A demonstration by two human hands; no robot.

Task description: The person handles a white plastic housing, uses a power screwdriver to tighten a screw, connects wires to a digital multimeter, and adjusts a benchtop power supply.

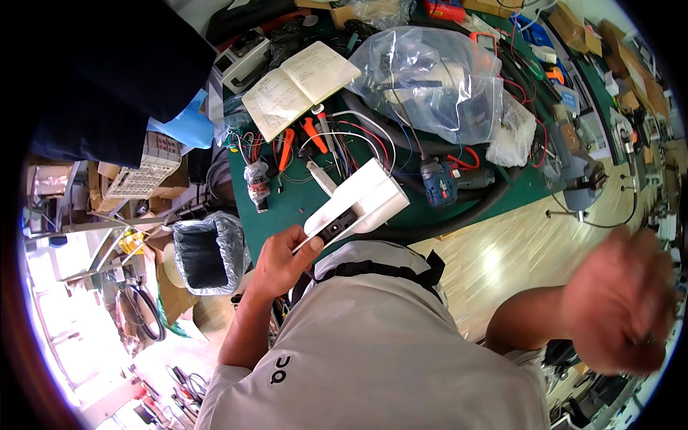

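Note:
My left hand (pixel 283 261) grips the lower end of a white plastic housing (pixel 376 193) with a black insert (pixel 337 226) in its side, held over the green bench (pixel 279 211). My right hand (pixel 616 301) is raised at the far right, away from the housing, smeared by motion; whether it holds anything I cannot tell. Around the housing lie an open notebook (pixel 315 79), orange-handled tools (pixel 312 132), several loose wires (pixel 358 129) and a blue drill (pixel 437 186).
A clear plastic bag (pixel 423 72) and a thick black hose (pixel 473 215) occupy the bench. A lined bin (pixel 208 251) stands left of my body, near cluttered shelving (pixel 107 236). A dark shape (pixel 107 86) fills the upper left. A wooden floor (pixel 502 258) shows at right.

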